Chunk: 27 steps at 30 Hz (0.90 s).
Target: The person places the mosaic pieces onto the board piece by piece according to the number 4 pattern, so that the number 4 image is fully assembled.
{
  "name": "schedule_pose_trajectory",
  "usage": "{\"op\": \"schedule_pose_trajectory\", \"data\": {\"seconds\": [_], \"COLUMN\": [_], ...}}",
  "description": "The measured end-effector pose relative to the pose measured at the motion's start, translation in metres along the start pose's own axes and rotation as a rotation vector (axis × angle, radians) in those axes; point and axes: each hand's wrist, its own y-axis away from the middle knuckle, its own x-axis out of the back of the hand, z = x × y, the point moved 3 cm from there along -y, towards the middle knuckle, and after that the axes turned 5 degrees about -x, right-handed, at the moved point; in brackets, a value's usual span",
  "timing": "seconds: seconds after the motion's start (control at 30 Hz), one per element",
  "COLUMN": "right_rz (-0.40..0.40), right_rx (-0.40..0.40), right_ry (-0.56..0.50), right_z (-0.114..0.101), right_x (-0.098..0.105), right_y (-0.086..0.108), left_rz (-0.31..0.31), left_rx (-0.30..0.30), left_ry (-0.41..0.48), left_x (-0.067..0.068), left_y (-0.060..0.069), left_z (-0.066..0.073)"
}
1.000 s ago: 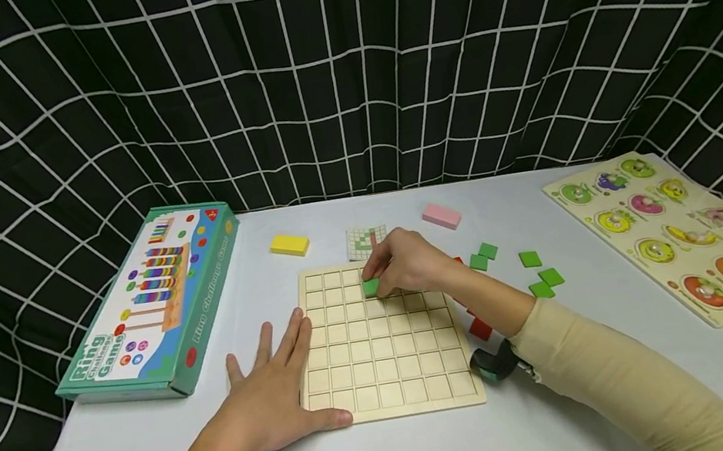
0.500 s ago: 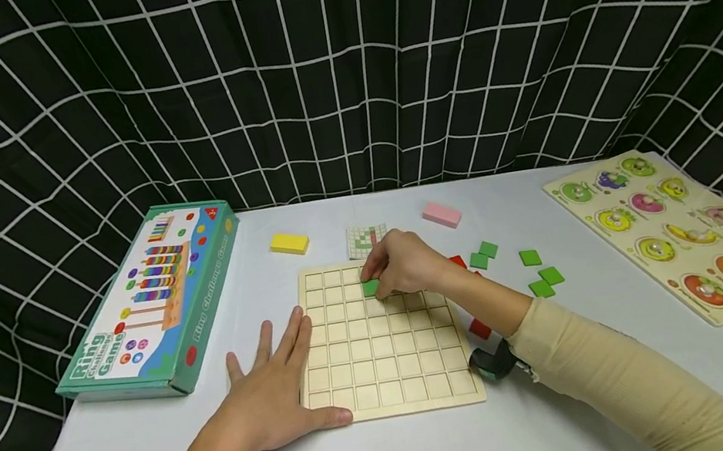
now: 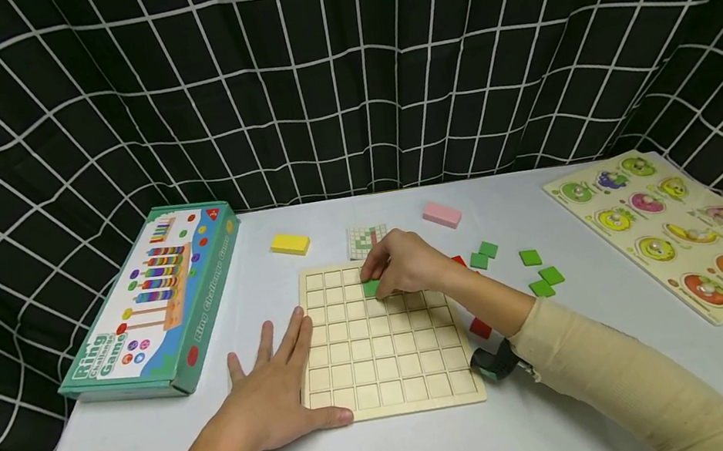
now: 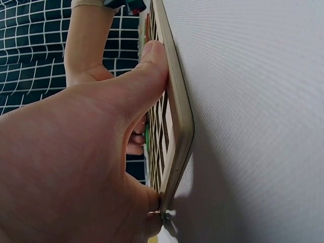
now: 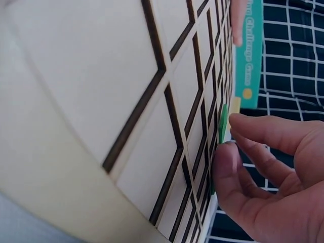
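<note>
A pale wooden grid board (image 3: 395, 411) lies flat on the table. My left hand (image 3: 265, 403) is spread over its left side, with the thumb on the near-left edge; the left wrist view shows this hand (image 4: 86, 147) against the board's rim (image 4: 183, 121). With thumb and fingers bent together, my right hand (image 3: 409, 261) pinches a green tile (image 3: 371, 287) at a cell in the board's far part. In the right wrist view, this hand's (image 5: 273, 172) fingertips are at a green tile (image 5: 223, 121), and a sliver of green shows beyond the thumb.
Loose green tiles (image 3: 530, 258) and red tiles (image 3: 480, 328) lie right of the board. Behind it are a patterned card (image 3: 361, 241), a yellow block (image 3: 290, 244) and a pink block (image 3: 442, 215). A game box (image 3: 152, 303) stands left, a fruit puzzle board (image 3: 678, 233) right.
</note>
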Motion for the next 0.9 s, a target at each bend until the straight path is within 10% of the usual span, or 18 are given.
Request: {"op": "schedule_pose_trajectory", "data": {"seconds": [0.9], "right_rz": [0.047], "right_rx": [0.049], "right_ry": [-0.092], "right_z": [0.012], "right_x": [0.037], "right_y": [0.031], "left_rz": [0.014], "left_rx": [-0.005], "left_ry": [0.003], "left_x": [0.0], "left_y": [0.0], "left_z": [0.0]}}
